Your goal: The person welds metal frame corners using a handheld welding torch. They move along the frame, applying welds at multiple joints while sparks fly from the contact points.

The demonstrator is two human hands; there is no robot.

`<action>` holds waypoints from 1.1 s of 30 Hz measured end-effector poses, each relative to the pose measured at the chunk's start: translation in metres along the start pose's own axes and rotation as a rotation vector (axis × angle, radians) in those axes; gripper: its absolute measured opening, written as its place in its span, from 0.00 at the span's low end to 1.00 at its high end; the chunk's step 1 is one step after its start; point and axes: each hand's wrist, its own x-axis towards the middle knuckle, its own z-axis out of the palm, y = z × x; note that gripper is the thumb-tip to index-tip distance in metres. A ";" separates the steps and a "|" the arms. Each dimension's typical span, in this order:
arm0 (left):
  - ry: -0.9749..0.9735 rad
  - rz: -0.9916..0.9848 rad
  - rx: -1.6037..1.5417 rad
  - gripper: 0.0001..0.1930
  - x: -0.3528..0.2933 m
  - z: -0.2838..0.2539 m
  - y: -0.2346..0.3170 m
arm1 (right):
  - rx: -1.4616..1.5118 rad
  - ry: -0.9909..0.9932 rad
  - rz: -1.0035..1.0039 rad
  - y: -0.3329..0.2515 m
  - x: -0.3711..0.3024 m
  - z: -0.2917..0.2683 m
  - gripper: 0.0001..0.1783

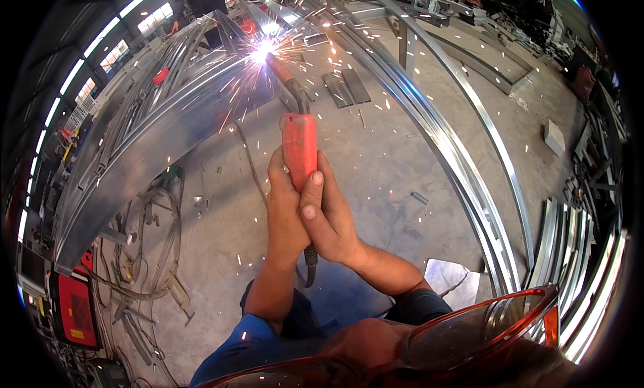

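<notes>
Both my hands are wrapped round the red handle of a welding torch (299, 143). My left hand (285, 203) grips it from the left side, and my right hand (333, 220) closes over it from the right, thumbs together at the front. The torch's bent neck and nozzle point away from me, up to a bright white arc that throws sparks on all sides. The arc burns at the end of a long metal beam (161, 130); its glare hides the exact spot. From below my hands hangs the torch's black cable (310, 264).
Long shiny metal tubes (429, 113) curve along the right. Coiled cables (137, 254) lie on the floor at left, near a red machine (74, 311). Two short flat metal pieces (346, 88) lie beyond my hands. A stack of metal profiles (560, 247) is at far right.
</notes>
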 end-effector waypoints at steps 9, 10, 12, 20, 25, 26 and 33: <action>0.014 0.043 -0.017 0.33 0.000 0.003 -0.006 | -0.040 0.020 -0.031 0.009 -0.002 0.002 0.48; 0.014 0.028 -0.006 0.33 -0.001 0.003 -0.005 | -0.023 0.018 -0.012 0.007 -0.002 0.001 0.48; -0.018 -0.017 -0.018 0.33 -0.002 0.002 -0.003 | 0.007 0.012 0.026 0.001 -0.003 0.000 0.47; -0.032 -0.044 0.010 0.33 -0.002 -0.002 0.001 | 0.009 0.013 -0.014 0.004 -0.001 0.003 0.47; -0.024 -0.023 0.008 0.33 -0.002 0.000 -0.002 | 0.014 0.014 -0.012 0.003 -0.001 0.002 0.47; -0.024 -0.024 -0.005 0.33 -0.002 0.000 -0.002 | 0.023 0.009 -0.012 0.004 -0.001 0.001 0.47; -0.045 -0.045 0.006 0.34 -0.005 -0.001 0.001 | 0.012 0.018 -0.001 0.006 -0.006 0.001 0.47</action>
